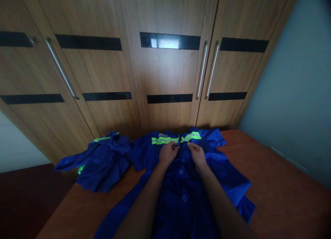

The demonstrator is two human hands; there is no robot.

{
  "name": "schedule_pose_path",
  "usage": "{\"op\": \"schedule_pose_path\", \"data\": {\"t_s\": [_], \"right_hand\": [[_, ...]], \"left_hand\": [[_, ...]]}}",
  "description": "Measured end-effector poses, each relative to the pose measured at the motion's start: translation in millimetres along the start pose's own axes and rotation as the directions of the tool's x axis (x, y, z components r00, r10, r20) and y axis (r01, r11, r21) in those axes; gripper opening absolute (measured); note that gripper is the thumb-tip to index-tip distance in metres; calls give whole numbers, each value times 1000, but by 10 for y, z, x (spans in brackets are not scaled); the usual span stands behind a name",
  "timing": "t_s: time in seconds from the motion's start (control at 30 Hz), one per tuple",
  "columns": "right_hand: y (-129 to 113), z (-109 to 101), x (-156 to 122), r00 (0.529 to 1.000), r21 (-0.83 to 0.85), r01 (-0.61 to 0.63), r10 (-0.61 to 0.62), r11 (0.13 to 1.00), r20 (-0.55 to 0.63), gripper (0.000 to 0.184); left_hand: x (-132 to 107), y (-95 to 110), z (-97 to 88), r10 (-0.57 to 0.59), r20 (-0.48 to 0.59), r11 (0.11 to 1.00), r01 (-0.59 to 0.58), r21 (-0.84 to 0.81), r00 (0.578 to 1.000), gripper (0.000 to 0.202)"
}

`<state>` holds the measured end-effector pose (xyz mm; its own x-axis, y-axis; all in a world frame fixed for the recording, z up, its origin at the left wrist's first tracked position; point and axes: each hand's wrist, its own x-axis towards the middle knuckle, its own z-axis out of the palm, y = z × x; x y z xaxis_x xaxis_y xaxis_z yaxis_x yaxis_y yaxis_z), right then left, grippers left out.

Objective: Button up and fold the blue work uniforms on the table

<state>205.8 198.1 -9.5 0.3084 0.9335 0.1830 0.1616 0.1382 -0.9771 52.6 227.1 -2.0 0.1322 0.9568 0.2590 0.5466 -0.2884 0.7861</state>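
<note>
**Both hands pinching the shirt front**

We are pinching the shirt (181,190) at its front opening, just below the yellow-green stripes (165,140). The shirt is lying spread out, front up, on the table (279,183), with its collar end toward the wardrobe (168,77) and its lower part toward us.

Our left hand (168,152) is closing thumb and fingers on its side of the opening. Our right hand (198,153) is gripping the other side the same way, and the two hands are sitting close together. We cannot tell whether a button is caught between the fingers.

Two buttons (181,171) are showing in a line below the hands. A second blue garment (106,159) is lying crumpled just beside the shirt's sleeve, at the table's far left. Metal handles (202,70) are running down the wardrobe doors behind.
</note>
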Motion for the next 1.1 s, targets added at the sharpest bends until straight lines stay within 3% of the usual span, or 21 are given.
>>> {"op": "schedule_pose_path", "data": {"t_s": [0.2,0.37,0.5,0.6,0.73,0.8,0.9,1.0,1.1], "right_hand": [[-160,-1,-70,983,264,-155,120,952,141,32],[-245,-23,-125,887,445,-413,240,794,394,22],[-267,-24,-128,913,494,-382,235,781,335,14],[-283,-37,-118,943,427,-307,210,851,260,26],[-301,-56,-104,987,338,-126,82,933,139,29],[-307,-71,-97,988,404,-137,93,905,125,28],[-315,-111,-82,969,551,-249,203,796,144,24],[-323,-157,-77,927,651,-376,273,660,258,20],[-321,-179,-93,901,658,-433,264,616,346,22]], "left_hand": [[28,46,87,-67,51,947,80,-313,996,15],[44,137,86,-121,31,847,120,-519,992,34],[53,182,98,-143,-4,780,110,-616,990,29],[18,190,90,-157,7,739,122,-662,988,25],[-83,180,-10,-162,77,684,168,-710,984,24],[-136,168,-95,-162,103,654,185,-734,981,24],[-206,148,-220,-171,111,613,194,-766,979,25],[-271,146,-294,-187,105,590,197,-783,977,27],[-323,174,-306,-205,82,582,189,-791,975,27]]}}
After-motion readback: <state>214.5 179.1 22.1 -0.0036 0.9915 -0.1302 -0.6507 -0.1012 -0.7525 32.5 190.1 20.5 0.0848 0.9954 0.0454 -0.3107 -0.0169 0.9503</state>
